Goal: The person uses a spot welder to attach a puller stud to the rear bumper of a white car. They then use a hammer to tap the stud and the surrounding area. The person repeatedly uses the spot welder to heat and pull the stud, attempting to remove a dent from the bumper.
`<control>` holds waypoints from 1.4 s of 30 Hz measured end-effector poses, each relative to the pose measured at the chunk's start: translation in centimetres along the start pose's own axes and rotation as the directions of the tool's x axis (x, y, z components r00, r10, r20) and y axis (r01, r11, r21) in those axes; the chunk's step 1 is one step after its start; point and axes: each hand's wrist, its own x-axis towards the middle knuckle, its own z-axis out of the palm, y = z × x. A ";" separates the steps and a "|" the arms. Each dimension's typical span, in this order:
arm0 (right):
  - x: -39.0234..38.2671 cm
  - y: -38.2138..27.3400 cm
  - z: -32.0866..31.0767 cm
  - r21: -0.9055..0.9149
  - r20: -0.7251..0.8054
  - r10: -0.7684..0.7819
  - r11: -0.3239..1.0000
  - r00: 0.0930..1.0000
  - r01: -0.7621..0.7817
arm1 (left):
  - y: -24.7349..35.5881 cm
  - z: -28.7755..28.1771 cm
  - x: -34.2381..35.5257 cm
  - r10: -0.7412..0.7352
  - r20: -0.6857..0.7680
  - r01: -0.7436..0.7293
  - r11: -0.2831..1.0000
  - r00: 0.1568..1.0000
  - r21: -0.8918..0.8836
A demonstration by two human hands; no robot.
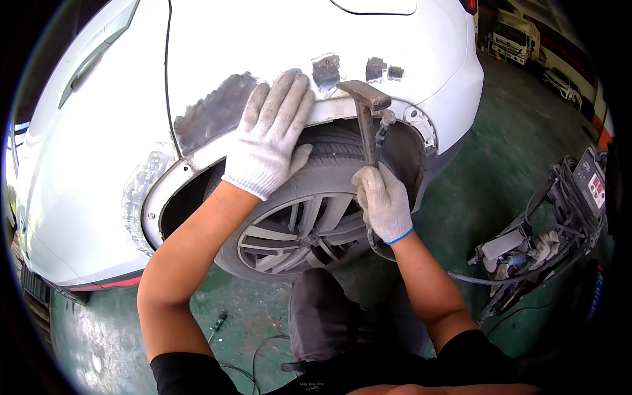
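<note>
My left hand [271, 138], in a white knit glove, lies flat on the white car panel [276, 39] above the wheel arch. Its fingers point up, stretched out beside a large bare-metal patch [214, 115]. My right hand [385, 203], gloved too, is wrapped round the handle of a body hammer [367, 125], whose head is up in front of the arch edge. A second dark, knobby-ended piece [383, 128] rises beside the handle; whether I hold it is unclear. Behind both hands sits the wheel [306, 240] with its tyre. Smaller sanded patches [326, 72] lie right of my left fingers.
At right stands a wheeled cart [536, 243] with a control box, coiled cables, gloves and loose items on it. A cable runs from it toward my right arm. Thin cords [255, 362] lie on the green floor [118, 329]. A truck [515, 39] and another car are parked far right.
</note>
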 end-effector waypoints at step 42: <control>3.5 -6.9 0.2 -0.165 -0.127 -0.260 0.957 0.957 0.238 | -2.2 1.0 -6.5 -0.188 -0.169 0.217 0.960 0.968 0.175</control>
